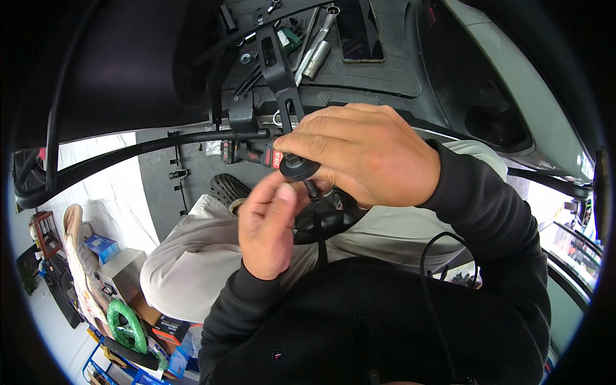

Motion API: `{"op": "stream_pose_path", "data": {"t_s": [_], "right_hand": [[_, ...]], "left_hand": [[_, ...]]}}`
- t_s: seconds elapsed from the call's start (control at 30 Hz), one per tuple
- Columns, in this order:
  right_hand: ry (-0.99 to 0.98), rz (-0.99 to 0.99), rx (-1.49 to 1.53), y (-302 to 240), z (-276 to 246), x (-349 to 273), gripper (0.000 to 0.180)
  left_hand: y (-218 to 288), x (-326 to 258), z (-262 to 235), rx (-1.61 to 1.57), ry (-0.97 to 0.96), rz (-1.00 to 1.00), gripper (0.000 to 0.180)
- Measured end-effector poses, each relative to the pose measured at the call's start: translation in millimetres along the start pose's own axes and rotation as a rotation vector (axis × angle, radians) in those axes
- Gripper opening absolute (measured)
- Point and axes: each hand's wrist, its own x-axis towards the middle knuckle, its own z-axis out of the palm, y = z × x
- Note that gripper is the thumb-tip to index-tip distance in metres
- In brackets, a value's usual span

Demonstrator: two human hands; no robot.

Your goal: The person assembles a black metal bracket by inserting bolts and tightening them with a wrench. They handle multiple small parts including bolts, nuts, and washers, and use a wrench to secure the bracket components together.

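A round black disc with a raised centre sits at the near end of a slotted black metal bracket. My right hand comes over it from the right, fingers bent across the bracket's end and closed around the disc. A short dark rod shows just beneath the disc. From the near left, my left hand is closed, thumb against curled fingers, its tips by the disc's lower edge. What lies between those tips is hidden.
Wrenches and a socket lie on the dark ribbed mat, beside a phone. A curved black bar crosses on the left. Below it, a red and black power tool lies on the floor. Boxes and a green-wrapped steering wheel are at lower left.
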Motion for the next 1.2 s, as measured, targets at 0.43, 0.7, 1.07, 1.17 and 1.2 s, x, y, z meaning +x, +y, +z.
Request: {"op": "stream_pose_path", "data": {"t_s": [0.43, 0.7, 1.07, 1.17, 1.2], "right_hand": [[0.051, -0.016, 0.015, -1, 3, 0, 0.052], [0.011, -0.007, 0.026, -1, 1, 0, 0.053], [0.003, 0.000, 0.048, -1, 2, 0, 0.052], [0.014, -0.014, 0.026, -2, -1, -1, 0.051], [0.010, -0.010, 0.023, -3, -2, -2, 0.052]], "left_hand": [[-2, 6, -7, 0.028, 0.146, -0.016, 0.029], [-7, 1, 11, -0.025, 0.150, -0.029, 0.022], [-2, 0, 3, -0.026, -0.076, -0.029, 0.037], [6, 7, -1, 0.007, 0.222, -0.013, 0.030], [8, 14, -4, -0.031, 0.317, 0.064, 0.033]]}}
